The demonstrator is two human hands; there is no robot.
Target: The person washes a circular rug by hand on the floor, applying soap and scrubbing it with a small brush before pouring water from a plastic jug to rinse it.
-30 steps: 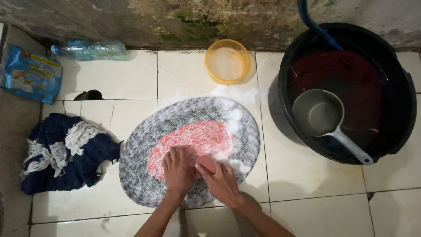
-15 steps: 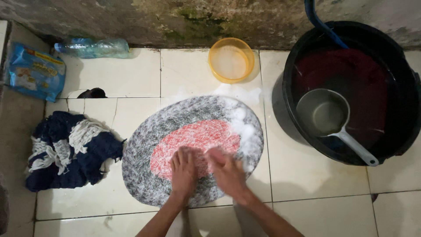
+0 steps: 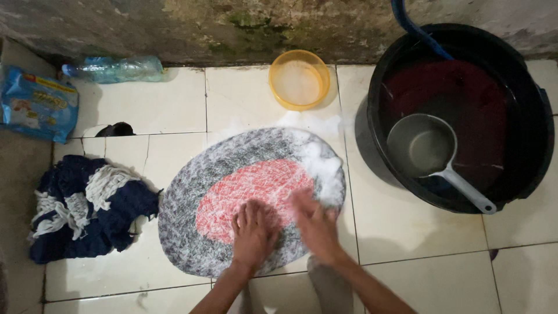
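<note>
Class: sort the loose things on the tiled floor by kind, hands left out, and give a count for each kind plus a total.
Cloth items: 2, oval mat, blue-and-white mop cloth
Water vessels: 3, black tub, grey dipper, yellow bowl
Packaging: 2, plastic bottle, blue packet
Total: 7

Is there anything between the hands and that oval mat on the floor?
Nothing visible. The left hand lies flat on the oval grey and red mat, and the blurred right hand is on its right side, near the white foam. No object lies between hands and mat.
</note>
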